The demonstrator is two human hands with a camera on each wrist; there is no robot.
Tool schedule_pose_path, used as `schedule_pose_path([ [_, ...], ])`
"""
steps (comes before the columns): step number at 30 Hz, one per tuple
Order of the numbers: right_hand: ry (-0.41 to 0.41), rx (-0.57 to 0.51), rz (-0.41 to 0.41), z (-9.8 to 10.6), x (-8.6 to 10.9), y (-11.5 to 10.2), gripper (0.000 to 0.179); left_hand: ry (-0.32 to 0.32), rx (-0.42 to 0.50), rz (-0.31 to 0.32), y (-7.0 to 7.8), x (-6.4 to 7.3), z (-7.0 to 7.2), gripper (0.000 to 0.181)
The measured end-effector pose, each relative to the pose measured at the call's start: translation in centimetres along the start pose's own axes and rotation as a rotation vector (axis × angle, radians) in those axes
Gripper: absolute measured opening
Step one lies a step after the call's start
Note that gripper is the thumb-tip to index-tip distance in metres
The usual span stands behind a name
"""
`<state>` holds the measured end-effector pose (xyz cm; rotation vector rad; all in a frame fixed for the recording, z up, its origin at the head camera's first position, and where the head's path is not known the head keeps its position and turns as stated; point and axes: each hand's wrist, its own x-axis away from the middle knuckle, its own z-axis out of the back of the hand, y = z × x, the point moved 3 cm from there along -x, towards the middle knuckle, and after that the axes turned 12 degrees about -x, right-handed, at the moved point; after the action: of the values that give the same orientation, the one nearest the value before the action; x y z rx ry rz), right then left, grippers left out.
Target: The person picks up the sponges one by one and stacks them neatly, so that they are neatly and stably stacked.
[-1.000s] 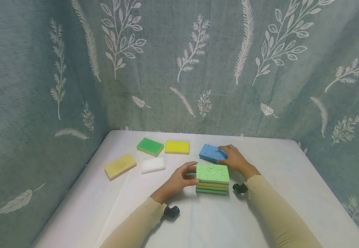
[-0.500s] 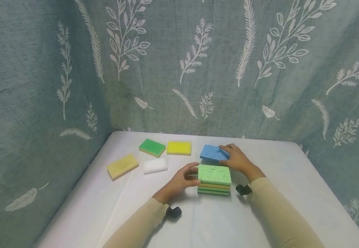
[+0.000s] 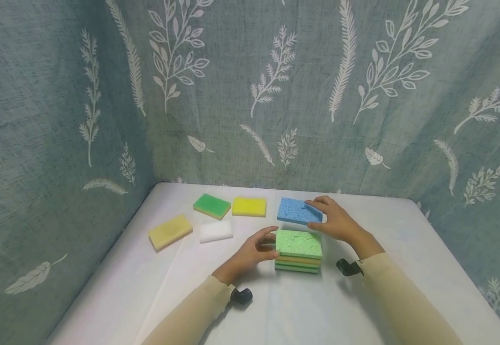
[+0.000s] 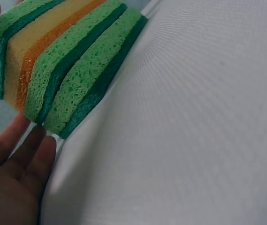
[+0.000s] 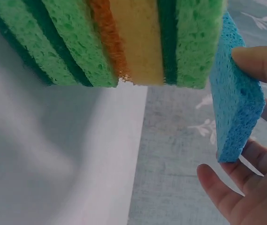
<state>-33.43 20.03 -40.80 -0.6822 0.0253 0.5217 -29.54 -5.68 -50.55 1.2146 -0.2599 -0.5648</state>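
A stack of sponges stands mid-table, with light green sponges at top and bottom and a tan-and-orange one between. My left hand holds the stack's left end, thumb near the front corner and fingertips along the side. In the left wrist view, some of the left hand's fingertips touch the lower green sponges. Just behind the stack, my right hand pinches a blue sponge by its right end. The right wrist view shows this blue sponge raised, close to the top green sponge.
To the left on the white table lie a green sponge, a yellow sponge, a white sponge and a tan sponge. Patterned curtains close off the back and sides.
My right hand has lifted the blue sponge a little, and the right forearm has shifted rightward. The left hand keeps its place on the stack. The head view has moved slightly.
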Motion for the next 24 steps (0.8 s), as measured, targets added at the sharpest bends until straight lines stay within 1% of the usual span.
schedule_pose_path([
  [5,0.019,-0.019,0.054,0.2,0.9,-0.3,0.065,0.001,0.003,-0.008,-0.2,0.1,0.1,0.079],
  [8,0.03,-0.022,0.084,0.2,1.4,-0.2,0.063,0.002,0.009,-0.023,-0.3,0.0,0.1,0.076],
  [13,0.026,-0.021,0.134,0.3,2.2,-0.4,0.058,0.002,0.015,-0.019,-0.4,0.1,0.1,0.072],
  [19,0.014,-0.004,0.168,0.3,3.5,-0.7,0.055,-0.007,0.013,-0.008,-0.3,0.1,-0.1,0.073],
  [24,0.02,-0.018,0.181,0.3,4.2,-0.8,0.055,-0.005,0.008,-0.006,0.0,0.0,0.0,0.075],
])
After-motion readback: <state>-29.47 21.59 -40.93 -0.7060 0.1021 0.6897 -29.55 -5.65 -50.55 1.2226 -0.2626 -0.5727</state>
